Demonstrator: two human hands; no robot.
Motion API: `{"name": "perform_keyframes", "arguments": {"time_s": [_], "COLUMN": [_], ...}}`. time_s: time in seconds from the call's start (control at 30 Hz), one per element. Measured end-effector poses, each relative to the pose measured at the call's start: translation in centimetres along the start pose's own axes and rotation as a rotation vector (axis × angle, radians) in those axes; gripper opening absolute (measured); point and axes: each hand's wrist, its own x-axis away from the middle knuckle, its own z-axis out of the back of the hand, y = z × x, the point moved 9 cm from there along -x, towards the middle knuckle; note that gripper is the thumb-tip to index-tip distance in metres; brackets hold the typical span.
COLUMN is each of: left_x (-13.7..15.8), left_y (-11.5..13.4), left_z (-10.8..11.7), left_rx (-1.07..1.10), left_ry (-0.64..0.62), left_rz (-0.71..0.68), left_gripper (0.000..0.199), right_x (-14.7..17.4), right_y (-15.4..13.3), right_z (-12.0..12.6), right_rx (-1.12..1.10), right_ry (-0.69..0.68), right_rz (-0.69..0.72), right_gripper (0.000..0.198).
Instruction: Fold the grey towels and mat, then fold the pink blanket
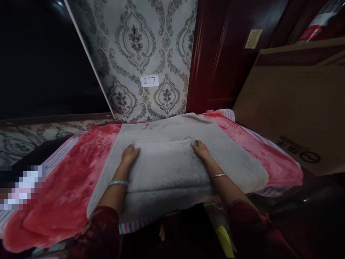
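Note:
A grey plush cloth (167,167), folded into a rough rectangle, lies in front of me with a crease across its near part. Its far left corner is pinched by my left hand (130,154), thumb on top. My right hand (201,149) is closed on the far right corner, the fingers curled at the edge. Under the folded cloth spreads a larger light grey fabric (229,154); whether the two are one piece I cannot tell. Both rest on a red and pink plush blanket (67,180), whose striped edge shows at the sides and front.
A large cardboard box (293,108) stands at the right, with a bottle (318,25) behind it. A dark screen (48,61) fills the upper left. Patterned wallpaper carries a paper label (149,81) reading 277. Something yellow (224,241) shows below the front edge.

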Motion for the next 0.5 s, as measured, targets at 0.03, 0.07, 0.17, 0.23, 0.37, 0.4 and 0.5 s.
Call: {"name": "perform_keyframes", "arguments": {"time_s": [0.03, 0.07, 0.17, 0.23, 0.37, 0.4, 0.5], "left_x": [-0.6, -1.1, -2.2, -2.4, -2.1, -2.0, -1.5], "left_y": [0.1, 0.1, -0.2, -0.5, -0.7, -0.6, 0.2], "left_z": [0.0, 0.0, 0.0, -0.2, -1.0, -1.2, -1.2], "left_rx": [0.028, 0.060, 0.171, 0.258, 0.458, 0.509, 0.644], "left_ry": [-0.001, -0.002, -0.009, -0.033, -0.148, -0.182, -0.255], "left_rz": [0.009, 0.021, 0.071, 0.110, 0.162, 0.166, 0.158], "left_gripper": [0.064, 0.063, 0.065, 0.063, 0.042, 0.038, 0.037], "right_x": [-0.5, -1.0, -2.3, -2.8, -2.6, -2.4, -1.4], "right_y": [-0.2, -0.3, -0.6, -0.7, -0.6, -0.7, -1.4], "right_z": [-0.2, -0.3, -0.7, -0.9, -1.6, -1.7, -1.4], "right_rx": [-0.021, -0.045, -0.134, -0.215, -0.430, -0.489, -0.660], "right_ry": [-0.007, -0.014, -0.038, -0.062, -0.161, -0.188, -0.234], "right_rz": [-0.006, -0.013, -0.037, -0.056, -0.108, -0.119, -0.122], "right_gripper": [0.059, 0.060, 0.060, 0.056, 0.033, 0.027, 0.017]}}
